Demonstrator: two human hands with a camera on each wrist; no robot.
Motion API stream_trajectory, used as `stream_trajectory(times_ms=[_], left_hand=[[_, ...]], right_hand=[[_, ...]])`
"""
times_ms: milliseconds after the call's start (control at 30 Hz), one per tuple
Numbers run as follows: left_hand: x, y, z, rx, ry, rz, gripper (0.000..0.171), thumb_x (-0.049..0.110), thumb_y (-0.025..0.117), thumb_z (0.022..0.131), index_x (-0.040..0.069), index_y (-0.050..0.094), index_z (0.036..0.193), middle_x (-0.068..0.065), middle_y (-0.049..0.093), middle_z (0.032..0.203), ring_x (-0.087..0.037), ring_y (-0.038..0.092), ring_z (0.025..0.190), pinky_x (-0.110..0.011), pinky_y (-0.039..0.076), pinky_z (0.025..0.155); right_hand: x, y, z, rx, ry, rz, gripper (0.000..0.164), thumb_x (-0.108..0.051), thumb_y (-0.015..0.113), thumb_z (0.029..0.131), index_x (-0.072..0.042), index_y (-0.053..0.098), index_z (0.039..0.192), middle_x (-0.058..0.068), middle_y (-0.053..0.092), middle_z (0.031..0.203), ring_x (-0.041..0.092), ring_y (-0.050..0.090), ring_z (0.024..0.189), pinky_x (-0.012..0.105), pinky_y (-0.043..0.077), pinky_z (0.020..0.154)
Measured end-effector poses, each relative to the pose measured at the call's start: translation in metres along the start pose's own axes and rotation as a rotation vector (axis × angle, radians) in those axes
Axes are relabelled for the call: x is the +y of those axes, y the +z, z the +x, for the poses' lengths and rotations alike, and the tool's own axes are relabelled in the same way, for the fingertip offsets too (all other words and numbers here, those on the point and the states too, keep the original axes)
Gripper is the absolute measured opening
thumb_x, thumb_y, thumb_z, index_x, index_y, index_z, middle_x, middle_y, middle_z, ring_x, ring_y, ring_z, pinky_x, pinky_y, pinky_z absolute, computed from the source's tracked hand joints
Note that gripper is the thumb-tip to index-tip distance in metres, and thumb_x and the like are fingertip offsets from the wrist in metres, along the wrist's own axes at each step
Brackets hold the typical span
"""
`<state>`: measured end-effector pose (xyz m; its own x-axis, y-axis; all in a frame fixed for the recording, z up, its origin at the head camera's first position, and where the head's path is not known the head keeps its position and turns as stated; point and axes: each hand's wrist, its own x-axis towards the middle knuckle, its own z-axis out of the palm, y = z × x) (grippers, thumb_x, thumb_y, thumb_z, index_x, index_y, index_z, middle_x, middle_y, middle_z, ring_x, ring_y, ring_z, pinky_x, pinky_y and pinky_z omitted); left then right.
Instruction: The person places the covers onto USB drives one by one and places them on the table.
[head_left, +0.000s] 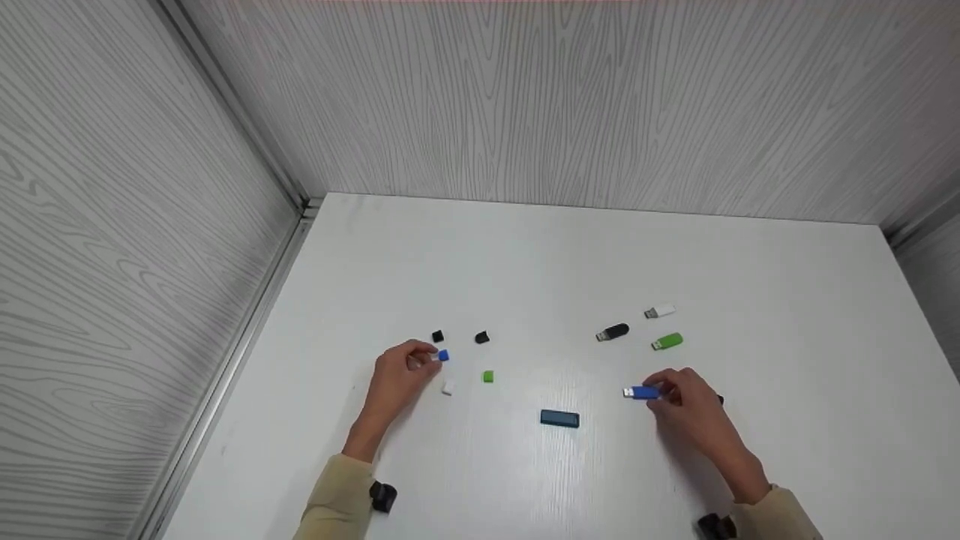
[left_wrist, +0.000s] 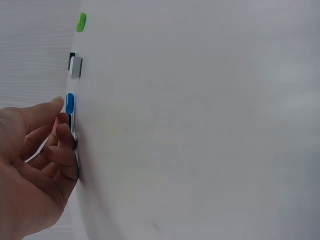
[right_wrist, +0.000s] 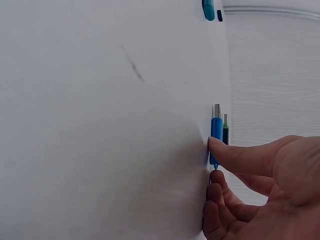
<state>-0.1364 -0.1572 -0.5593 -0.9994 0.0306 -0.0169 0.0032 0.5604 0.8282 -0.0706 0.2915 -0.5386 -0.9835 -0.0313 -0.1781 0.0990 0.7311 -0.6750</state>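
My left hand is at a small blue cap, with thumb and forefinger at its near end. In the left wrist view the blue cap shows just beyond the thumb tip. On the right, my right hand pinches a blue USB stick between thumb and fingers. Its bare metal plug points left, low over or on the table. The right wrist view has the same blue USB stick with the thumb along its side.
Around the left hand lie two black caps, a white cap and a green cap. Black, white and green USB sticks lie beyond the right hand. A dark teal stick lies between the hands. Something dark is partly hidden behind the right hand.
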Motion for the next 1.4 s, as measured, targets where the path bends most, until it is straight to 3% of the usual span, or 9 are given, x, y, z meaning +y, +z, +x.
stream_trajectory(times_ms=[1100,1400], left_hand=[[0.0072,0.004,0.0059,-0.014,-0.062,0.137,0.02,0.021,0.079,0.093,0.015,0.077,0.112,-0.001,0.071,0.091,-0.015,0.059,0.082,-0.03,0.045,0.072],[0.0071,0.0043,0.0063,-0.014,-0.044,0.152,0.021,0.021,0.08,0.093,0.015,0.077,0.112,-0.001,0.07,0.089,-0.014,0.057,0.079,-0.03,0.044,0.07]], right_hand=[[0.005,0.0004,0.0008,0.007,0.078,0.039,0.029,-0.007,0.075,0.095,-0.004,0.072,0.123,0.014,0.066,0.111,0.025,0.056,0.099,0.025,0.048,0.082],[0.0029,0.001,-0.0008,0.032,0.064,0.029,0.029,-0.005,0.077,0.093,-0.003,0.071,0.122,0.014,0.068,0.111,0.024,0.058,0.099,0.02,0.048,0.082]])
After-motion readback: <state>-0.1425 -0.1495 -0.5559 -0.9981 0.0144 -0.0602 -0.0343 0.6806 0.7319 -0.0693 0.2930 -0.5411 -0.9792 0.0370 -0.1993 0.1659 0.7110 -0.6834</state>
